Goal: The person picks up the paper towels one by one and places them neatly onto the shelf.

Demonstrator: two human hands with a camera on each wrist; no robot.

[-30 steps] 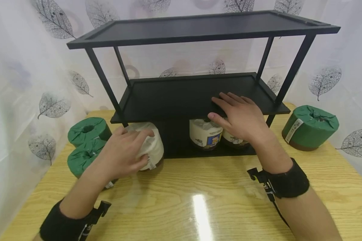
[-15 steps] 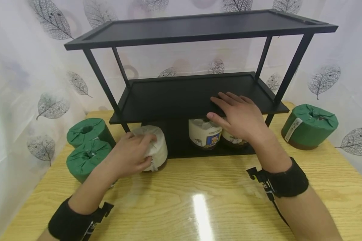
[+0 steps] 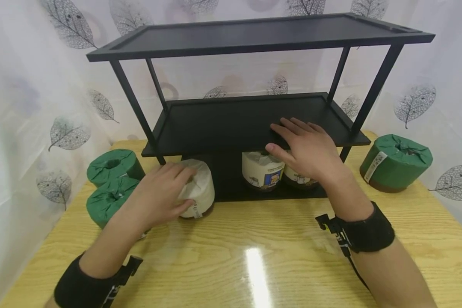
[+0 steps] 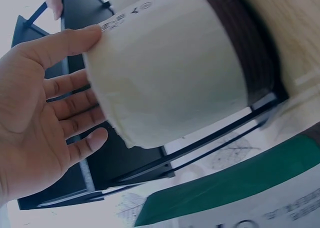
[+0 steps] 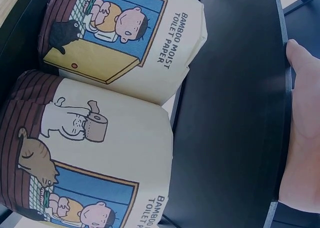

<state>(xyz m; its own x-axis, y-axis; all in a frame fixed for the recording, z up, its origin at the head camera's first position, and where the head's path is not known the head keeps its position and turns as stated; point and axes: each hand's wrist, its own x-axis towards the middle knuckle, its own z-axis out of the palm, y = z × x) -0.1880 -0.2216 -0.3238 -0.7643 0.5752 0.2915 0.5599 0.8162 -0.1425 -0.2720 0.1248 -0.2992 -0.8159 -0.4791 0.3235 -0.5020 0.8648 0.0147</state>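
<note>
In the head view my left hand [image 3: 158,194] holds a cream-wrapped toilet roll [image 3: 202,190] at the rack's lower left. Its thumb is on the roll's side and its fingers lie over the top. The left wrist view shows the thumb at the edge of this roll [image 4: 170,68], with some fingertips hidden behind it. My right hand [image 3: 308,149] rests with extended fingers on the middle shelf [image 3: 231,124] of the black rack. Beneath that hand, two cream toilet rolls [image 3: 262,171] stand on the bottom shelf [image 3: 227,184], printed fronts visible in the right wrist view.
Two green-wrapped rolls [image 3: 111,167] stand left of the rack, partly behind my left arm. Another green roll [image 3: 396,162] stands on the right. The rack's top shelf [image 3: 262,36] spans above on thin posts. A leaf-patterned curtain [image 3: 69,132] surrounds the wooden table [image 3: 215,256].
The cream roll in my left hand has moved slightly right and straightened from a tilt. Over the last half second it has hardly moved. My right hand stays in place.
</note>
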